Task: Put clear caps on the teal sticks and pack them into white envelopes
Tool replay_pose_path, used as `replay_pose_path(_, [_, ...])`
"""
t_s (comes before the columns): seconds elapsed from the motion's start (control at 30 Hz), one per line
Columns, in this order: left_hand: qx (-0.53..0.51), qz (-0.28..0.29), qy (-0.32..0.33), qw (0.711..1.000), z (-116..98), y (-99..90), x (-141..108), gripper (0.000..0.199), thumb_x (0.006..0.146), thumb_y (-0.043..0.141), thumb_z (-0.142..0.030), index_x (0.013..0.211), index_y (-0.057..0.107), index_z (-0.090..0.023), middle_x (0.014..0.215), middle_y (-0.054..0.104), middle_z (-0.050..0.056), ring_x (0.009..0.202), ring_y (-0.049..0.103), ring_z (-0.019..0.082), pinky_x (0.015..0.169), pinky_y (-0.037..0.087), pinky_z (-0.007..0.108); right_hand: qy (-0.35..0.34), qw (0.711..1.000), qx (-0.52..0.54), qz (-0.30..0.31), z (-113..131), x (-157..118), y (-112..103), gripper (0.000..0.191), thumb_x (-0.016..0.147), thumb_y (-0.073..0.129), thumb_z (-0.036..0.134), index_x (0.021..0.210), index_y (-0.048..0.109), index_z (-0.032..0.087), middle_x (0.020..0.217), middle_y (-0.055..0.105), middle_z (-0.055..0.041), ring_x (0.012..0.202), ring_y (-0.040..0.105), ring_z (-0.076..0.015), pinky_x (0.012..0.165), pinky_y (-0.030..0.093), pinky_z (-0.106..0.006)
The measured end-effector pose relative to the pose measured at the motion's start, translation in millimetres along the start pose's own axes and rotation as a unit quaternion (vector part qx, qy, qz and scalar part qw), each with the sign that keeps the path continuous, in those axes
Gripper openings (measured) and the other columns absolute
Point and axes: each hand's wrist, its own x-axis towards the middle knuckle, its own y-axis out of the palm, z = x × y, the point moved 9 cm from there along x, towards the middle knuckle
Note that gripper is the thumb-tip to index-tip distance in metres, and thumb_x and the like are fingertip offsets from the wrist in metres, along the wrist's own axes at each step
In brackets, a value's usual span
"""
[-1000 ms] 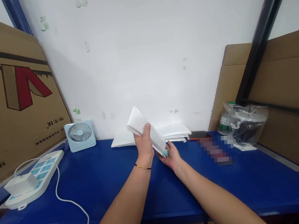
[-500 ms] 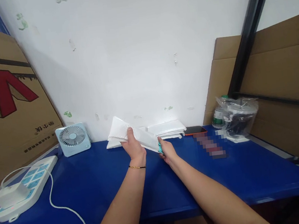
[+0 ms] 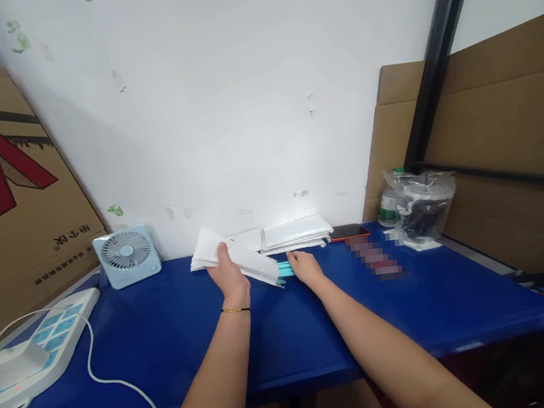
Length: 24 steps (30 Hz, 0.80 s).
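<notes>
While a printed cardboard box [image 3: 15,187] stands at the far left of the blue counter [image 3: 171,353], a white power strip [image 3: 63,355] lies beside it, carrying a white plug [image 3: 12,364] and a trailing cable [image 3: 90,355]. Next comes a light-blue fan [image 3: 128,254], upright near the wall [image 3: 192,108]. The left hand [image 3: 230,275] has its grip closed on a white sleeve [image 3: 255,264], thumb on top, the open end tilted down to the right. Teal strips [image 3: 285,268] stick out of that end—the right hand [image 3: 306,269] pinches their outer ends, its grip nearly shut on them. Behind the hands lies a stack of white sleeves [image 3: 297,230]; a phone [image 3: 348,232] is just to its right, with a pixelated patch in front. Farther right, a green-capped bottle [image 3: 388,209] stands beside a clear plastic bag [image 3: 424,206]—its dark and white contents are hard to identify. Cardboard [image 3: 514,137] lines the right side, behind a dark metal post [image 3: 438,67].
</notes>
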Motion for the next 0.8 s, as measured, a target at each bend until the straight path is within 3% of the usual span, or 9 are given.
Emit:
replay_pose_path(0.2, [0.034, -0.022, 0.018, 0.999, -13.2, -21.2, 21.8, 0.042, 0.074, 0.063, -0.028, 0.113, 0.054, -0.017, 0.112, 0.061, 0.009, 0.098, 0.061, 0.018, 0.088, 0.048, 0.034, -0.039, 0.997, -0.060, -0.005, 2.8, -5.3, 3.0, 0.021, 0.079, 0.058, 0.038, 0.066, 0.062, 0.022, 0.086, 0.057, -0.0081, 0.102, 0.044, -0.0252, 0.090, 0.031, -0.037])
replay_pose_path(0.3, [0.053, 0.004, 0.043, 0.998, -28.9, -17.6, 26.4, 0.042, 0.073, 0.064, -0.028, 0.113, 0.055, -0.016, 0.111, 0.062, 0.009, 0.100, 0.060, 0.019, 0.089, 0.048, 0.034, -0.061, 0.991, -0.117, 0.015, 13.7, -11.5, 3.2, 0.030, 0.080, 0.053, 0.050, 0.076, 0.067, 0.024, 0.093, 0.057, -0.0086, 0.104, 0.042, -0.0278, 0.092, 0.027, -0.045])
replay_pose_path(0.4, [0.062, 0.038, 0.063, 0.995, -41.2, -7.6, 24.5, 0.045, 0.073, 0.064, -0.030, 0.115, 0.054, -0.017, 0.109, 0.063, 0.009, 0.100, 0.060, 0.018, 0.091, 0.047, 0.034, -0.179, 0.965, -0.174, 0.083, 48.2, -29.5, 18.8, 0.043, 0.075, 0.053, 0.061, 0.102, 0.065, 0.029, 0.105, 0.056, -0.0074, 0.109, 0.041, -0.0284, 0.094, 0.023, -0.047])
replay_pose_path(0.5, [0.054, 0.057, 0.048, 0.996, -43.0, 0.5, 19.0, 0.045, 0.075, 0.063, -0.031, 0.116, 0.053, -0.016, 0.105, 0.064, 0.010, 0.095, 0.062, 0.019, 0.089, 0.047, 0.037, -0.326, 0.916, -0.189, 0.135, 86.3, -57.7, 43.0, 0.059, 0.069, 0.063, 0.059, 0.120, 0.053, 0.031, 0.116, 0.055, -0.0059, 0.113, 0.039, -0.0261, 0.097, 0.019, -0.044])
replay_pose_path(0.57, [0.045, 0.058, 0.047, 0.996, -45.2, 2.6, 15.8, 0.044, 0.075, 0.062, -0.030, 0.116, 0.054, -0.016, 0.106, 0.064, 0.010, 0.096, 0.061, 0.019, 0.089, 0.047, 0.037, -0.359, 0.898, -0.207, 0.144, 95.6, -66.7, 57.2, 0.046, 0.074, 0.062, 0.050, 0.114, 0.056, 0.027, 0.111, 0.057, -0.0063, 0.110, 0.042, -0.0239, 0.096, 0.020, -0.041])
replay_pose_path(0.67, [0.037, 0.044, 0.067, 0.996, -57.3, 0.7, 18.3, 0.041, 0.073, 0.063, -0.028, 0.112, 0.056, -0.016, 0.110, 0.063, 0.009, 0.102, 0.059, 0.019, 0.092, 0.046, 0.033, -0.363, 0.888, -0.236, 0.157, 91.1, -65.9, 71.9, 0.019, 0.086, 0.052, 0.036, 0.096, 0.062, 0.023, 0.098, 0.061, -0.0055, 0.101, 0.047, -0.0211, 0.091, 0.022, -0.039])
replay_pose_path(0.8, [0.019, 0.017, 0.103, 0.994, -90.3, -6.7, 39.4, 0.039, 0.073, 0.061, -0.026, 0.109, 0.056, -0.015, 0.109, 0.062, 0.008, 0.103, 0.059, 0.018, 0.092, 0.047, 0.031, -0.331, 0.896, -0.256, 0.150, 73.1, -54.5, 71.1, 0.019, 0.089, 0.046, 0.032, 0.091, 0.063, 0.022, 0.096, 0.061, -0.0056, 0.095, 0.049, -0.0205, 0.088, 0.022, -0.040])
